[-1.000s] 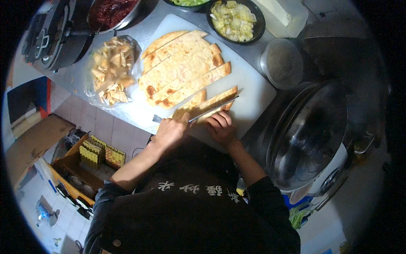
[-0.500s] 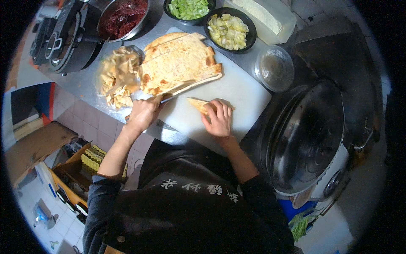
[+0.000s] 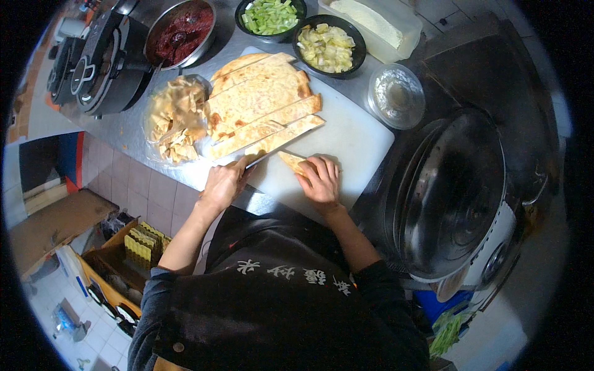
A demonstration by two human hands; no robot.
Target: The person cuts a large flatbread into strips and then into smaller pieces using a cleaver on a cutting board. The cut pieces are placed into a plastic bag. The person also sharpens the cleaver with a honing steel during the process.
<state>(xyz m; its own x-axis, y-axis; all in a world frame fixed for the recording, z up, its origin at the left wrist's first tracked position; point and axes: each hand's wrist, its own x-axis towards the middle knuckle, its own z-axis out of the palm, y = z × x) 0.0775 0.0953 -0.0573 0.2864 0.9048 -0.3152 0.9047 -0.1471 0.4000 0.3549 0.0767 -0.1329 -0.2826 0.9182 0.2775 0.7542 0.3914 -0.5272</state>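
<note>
My left hand (image 3: 224, 184) is closed round a knife (image 3: 256, 161), its blade lying along the near side of a cut strip of flatbread (image 3: 291, 135). That strip lies slightly apart from the large flatbread (image 3: 260, 91), which has other cut lines across it. On the white cutting board (image 3: 356, 127), my right hand (image 3: 321, 181) has its fingers curled over a narrow pointed flatbread piece (image 3: 288, 161), whose far end is covered by the fingers. Left of the flatbread sits a clear plastic bag (image 3: 148, 127) filled with cut flatbread pieces.
Behind the board stand a metal bowl (image 3: 209, 46) of dark red paste and two black bowls, one of chopped greens (image 3: 270, 17), one of pale chopped vegetable (image 3: 327, 47). A lidded round tub (image 3: 396, 96) and a large wok (image 3: 451, 198) are at right; a black cooker (image 3: 117, 62) at left.
My left hand and the knife have moved right and nearer to me. A flatbread strip has come away from the large piece toward me. My right hand stays on its piece.
</note>
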